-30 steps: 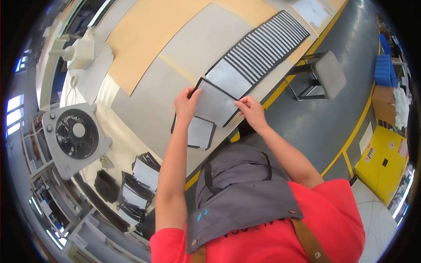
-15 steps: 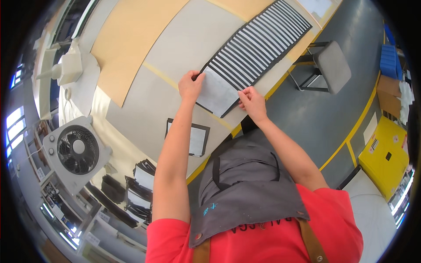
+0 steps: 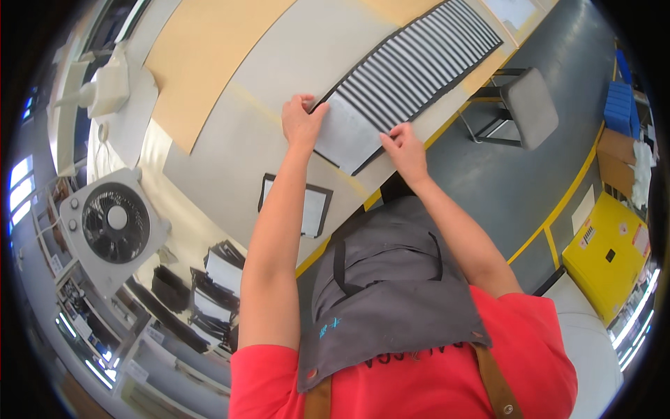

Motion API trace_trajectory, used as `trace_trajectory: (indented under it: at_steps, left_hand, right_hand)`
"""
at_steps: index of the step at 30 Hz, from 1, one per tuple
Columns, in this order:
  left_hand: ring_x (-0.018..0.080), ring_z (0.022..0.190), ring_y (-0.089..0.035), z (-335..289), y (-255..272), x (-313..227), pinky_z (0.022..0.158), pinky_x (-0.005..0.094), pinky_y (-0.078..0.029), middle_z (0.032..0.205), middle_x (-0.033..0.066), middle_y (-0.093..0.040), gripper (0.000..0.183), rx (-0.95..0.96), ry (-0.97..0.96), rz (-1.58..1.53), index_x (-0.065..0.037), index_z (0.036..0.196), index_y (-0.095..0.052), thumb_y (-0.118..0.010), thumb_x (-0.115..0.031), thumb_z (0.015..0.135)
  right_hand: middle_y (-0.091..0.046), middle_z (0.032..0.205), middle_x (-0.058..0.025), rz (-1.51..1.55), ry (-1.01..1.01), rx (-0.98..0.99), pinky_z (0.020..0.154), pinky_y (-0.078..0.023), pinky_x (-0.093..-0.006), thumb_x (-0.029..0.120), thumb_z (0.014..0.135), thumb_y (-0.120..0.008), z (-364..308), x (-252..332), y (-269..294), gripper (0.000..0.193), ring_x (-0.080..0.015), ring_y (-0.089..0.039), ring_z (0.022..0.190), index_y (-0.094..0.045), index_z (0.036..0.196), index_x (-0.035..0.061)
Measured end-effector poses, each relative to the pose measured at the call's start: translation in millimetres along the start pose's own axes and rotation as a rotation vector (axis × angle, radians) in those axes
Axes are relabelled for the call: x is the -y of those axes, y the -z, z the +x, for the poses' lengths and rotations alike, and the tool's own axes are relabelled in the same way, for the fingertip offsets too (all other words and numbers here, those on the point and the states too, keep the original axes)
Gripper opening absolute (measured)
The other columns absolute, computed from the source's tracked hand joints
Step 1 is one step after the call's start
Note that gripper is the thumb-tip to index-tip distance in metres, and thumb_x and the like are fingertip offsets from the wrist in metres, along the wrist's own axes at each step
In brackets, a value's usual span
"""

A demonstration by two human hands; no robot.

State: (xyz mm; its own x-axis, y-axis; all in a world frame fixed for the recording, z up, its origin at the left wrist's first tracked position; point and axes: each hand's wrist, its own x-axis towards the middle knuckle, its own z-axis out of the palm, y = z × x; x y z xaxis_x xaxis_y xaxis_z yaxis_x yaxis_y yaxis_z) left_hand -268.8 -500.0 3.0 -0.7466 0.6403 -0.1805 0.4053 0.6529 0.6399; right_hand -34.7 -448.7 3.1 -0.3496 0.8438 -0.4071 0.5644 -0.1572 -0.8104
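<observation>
A long row of overlapping flat panels, pale with black borders, runs up the table like stair steps. The frontmost panel shows its whole pale face. At its left far corner is my left hand, thumb by the black edge and fingertips a little apart from it. My right hand is at the opposite edge, thumb touching the border and forefinger raised away from it. Neither hand appears to grip the panel. Closer to me, a single black-bordered panel lies alone, partly hidden behind my left forearm.
A tan sheet covers the table's far left. On the left stand a box fan and stacked black-edged pieces. A folding chair is beyond the right table edge, and a yellow case lies at the far right.
The whole view has shifted slightly. Both hands remain at the front panel's edges; the left fingertips have parted from the thumb, and the right fingers have lifted slightly.
</observation>
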Motion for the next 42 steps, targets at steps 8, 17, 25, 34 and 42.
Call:
trace_trajectory:
  at_steps: [8,17,25,34,42]
  left_hand:
    - [0.0176,0.087,-0.057,-66,89,91,0.078,0.0319,-0.051,0.101,0.0075,-0.060,0.026,-0.221,0.058,-0.210,-0.008,0.105,-0.070,-0.075,-0.022,0.085]
    - [0.0151,0.092,-0.058,-180,134,166,0.083,0.0304,-0.049,0.103,0.0056,-0.063,0.025,-0.266,0.350,-0.276,-0.004,0.106,-0.069,-0.072,-0.021,0.088]
    - [0.0163,0.092,-0.060,-192,134,171,0.086,0.0314,-0.049,0.105,0.0063,-0.064,0.024,-0.248,0.315,-0.249,-0.006,0.106,-0.071,-0.072,-0.022,0.088]
    - [0.0162,0.092,-0.062,-162,132,152,0.074,0.0299,-0.050,0.097,0.0067,-0.068,0.026,-0.094,0.004,-0.276,-0.006,0.104,-0.071,-0.077,-0.019,0.082]
    - [0.0135,0.070,-0.060,-80,89,59,0.069,0.0292,-0.048,0.077,0.0052,-0.069,0.026,0.130,0.041,-0.344,-0.001,0.093,-0.070,-0.074,-0.026,0.086]
  right_hand:
    - [-0.062,0.086,-0.0076,-0.114,0.457,0.330,0.066,-0.050,-0.0372,0.020,0.086,-0.069,-61,16,-64,0.022,-0.0254,-0.063,0.074,-0.058,0.102,0.0090]
    - [-0.056,0.100,-0.0125,-0.238,0.599,0.370,0.077,-0.050,-0.0408,0.007,0.079,-0.074,-85,7,-124,0.027,-0.0341,-0.059,0.093,-0.057,0.100,0.0064]
    - [-0.055,0.101,-0.0128,-0.295,0.573,0.359,0.077,-0.049,-0.0421,0.007,0.079,-0.074,-87,11,-126,0.026,-0.0353,-0.058,0.092,-0.055,0.097,0.0057]
    - [-0.064,0.083,-0.0115,-0.108,0.489,0.349,0.067,-0.049,-0.0399,0.017,0.089,-0.069,-116,23,-109,0.021,-0.0325,-0.063,0.079,-0.054,0.099,0.0064]
    - [-0.066,0.078,-0.0064,0.205,0.010,0.236,0.062,-0.051,-0.0276,0.019,0.097,-0.060,-71,17,-43,0.017,-0.0133,-0.064,0.066,-0.058,0.101,0.0024]
